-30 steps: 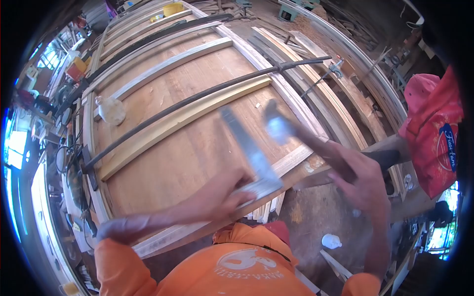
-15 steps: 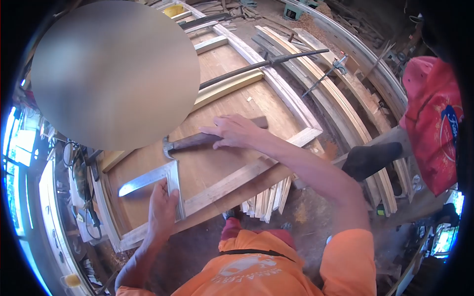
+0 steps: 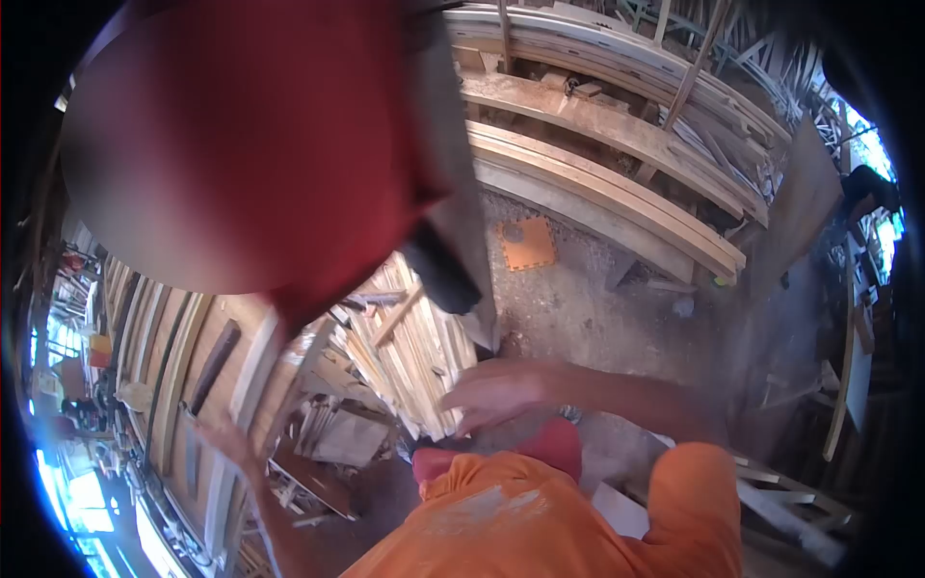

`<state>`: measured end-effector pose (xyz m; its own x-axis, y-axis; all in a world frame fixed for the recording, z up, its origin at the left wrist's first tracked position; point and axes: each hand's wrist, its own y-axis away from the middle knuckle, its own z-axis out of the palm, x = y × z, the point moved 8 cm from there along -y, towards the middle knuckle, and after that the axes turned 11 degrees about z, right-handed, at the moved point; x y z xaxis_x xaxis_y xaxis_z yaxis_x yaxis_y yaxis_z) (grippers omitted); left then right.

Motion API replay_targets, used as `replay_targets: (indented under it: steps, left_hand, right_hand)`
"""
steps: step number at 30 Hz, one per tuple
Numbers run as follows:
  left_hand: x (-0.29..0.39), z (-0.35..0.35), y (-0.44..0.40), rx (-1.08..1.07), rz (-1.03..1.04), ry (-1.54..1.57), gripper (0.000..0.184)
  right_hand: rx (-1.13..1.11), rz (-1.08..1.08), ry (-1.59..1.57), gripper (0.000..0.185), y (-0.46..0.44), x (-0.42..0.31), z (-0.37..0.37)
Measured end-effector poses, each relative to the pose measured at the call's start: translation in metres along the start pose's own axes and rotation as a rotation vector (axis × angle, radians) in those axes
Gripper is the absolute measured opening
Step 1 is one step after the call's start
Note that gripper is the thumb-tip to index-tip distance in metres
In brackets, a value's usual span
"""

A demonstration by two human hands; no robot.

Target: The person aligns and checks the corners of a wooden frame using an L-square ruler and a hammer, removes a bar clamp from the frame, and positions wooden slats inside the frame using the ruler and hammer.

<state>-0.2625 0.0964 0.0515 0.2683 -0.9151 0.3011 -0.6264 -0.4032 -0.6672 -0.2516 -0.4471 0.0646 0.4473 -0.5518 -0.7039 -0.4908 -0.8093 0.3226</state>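
My left hand (image 3: 229,441) is at the edge of the framed wooden panel, its fingers at a metal carpenter's square (image 3: 192,458) and seemingly gripping it; blur softens the contact. Just beyond lies a hammer (image 3: 216,366) with a dark wooden handle, untouched on the panel (image 3: 252,323). My right hand (image 3: 496,390) hangs in the air in front of my body, away from the hammer. Its fingers are stretched out, somewhat blurred, and nothing shows in them. Behind it is a bundle of thin wood strips (image 3: 409,352).
A person's red garment (image 3: 356,164) and dark sleeve-like part (image 3: 441,270) stand close, blocking the upper left. Long timber boards (image 3: 597,183) lie stacked beyond. An orange foam mat (image 3: 527,244) is on the floor. Wood offcuts (image 3: 352,433) lie beside the panel.
My view has swung to the right, and the red garment now fills the upper left. My right hand has let go of the hammer and moved off the panel. My left hand stays by the square.
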Motion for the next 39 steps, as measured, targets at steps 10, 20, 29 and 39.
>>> replay_targets:
  steps: [10,20,29,39]
  left_hand:
    - [0.44,0.105,0.261,-0.84,-0.136,0.836,0.073]
    - [0.678,0.211,0.208,-1.277,-0.444,1.155,0.033]
    - [0.679,0.292,0.092,-0.835,-0.951,1.1,0.033]
    - [0.648,0.296,-0.056,-0.031,-1.046,0.96,0.043]
  right_hand:
    - [0.163,0.573,-0.091,0.042,0.242,0.214,-0.115]
    - [0.186,0.009,0.326,0.038,0.011,0.236,-0.325]
    - [0.192,-0.322,0.18,0.03,-0.306,0.167,-0.542]
    - [-0.152,-0.444,0.371,0.063,-0.636,0.072,-0.5]
